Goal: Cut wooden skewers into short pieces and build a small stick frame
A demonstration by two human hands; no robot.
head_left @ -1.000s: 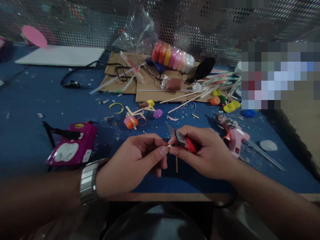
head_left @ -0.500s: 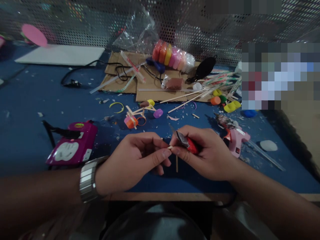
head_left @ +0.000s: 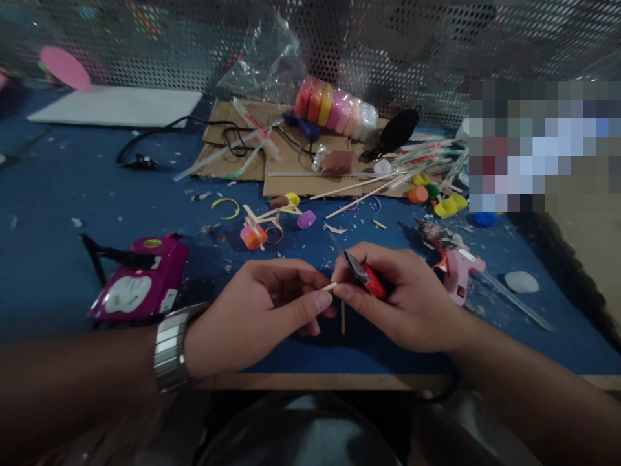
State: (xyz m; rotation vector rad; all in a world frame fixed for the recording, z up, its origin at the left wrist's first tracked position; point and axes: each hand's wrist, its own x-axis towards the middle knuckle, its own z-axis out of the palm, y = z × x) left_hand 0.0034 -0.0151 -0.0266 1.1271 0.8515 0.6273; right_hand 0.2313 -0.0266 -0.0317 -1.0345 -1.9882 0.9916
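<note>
Between thumb and fingertips, my left hand (head_left: pixel 272 294) pinches a short piece of thin wooden stick (head_left: pixel 330 287). The piece's other end meets the thumb and finger of my right hand (head_left: pixel 398 298). Held in the curl of that same hand is a red utility knife (head_left: pixel 371 279), its blade pointing up and away to the left. Below the fingers a longer wooden stick (head_left: pixel 343 318) shows on the blue table; its upper part is hidden. Just beyond my hands sits a small wheeled model of sticks and coloured clay (head_left: pixel 255 236).
A pink glue gun (head_left: pixel 458 275) lies to the right, with a white lump (head_left: pixel 521 281) beside it. On the left rests a purple device (head_left: pixel 145 278). Cardboard (head_left: pixel 291 184) farther back bears packed coloured clay (head_left: pixel 334 107), straws and sticks. Scraps dot the blue table (head_left: pixel 63 188).
Slightly more of the small stick shows between my fingertips now. Both hands stay in nearly the same place, and the knife is still in my right hand.
</note>
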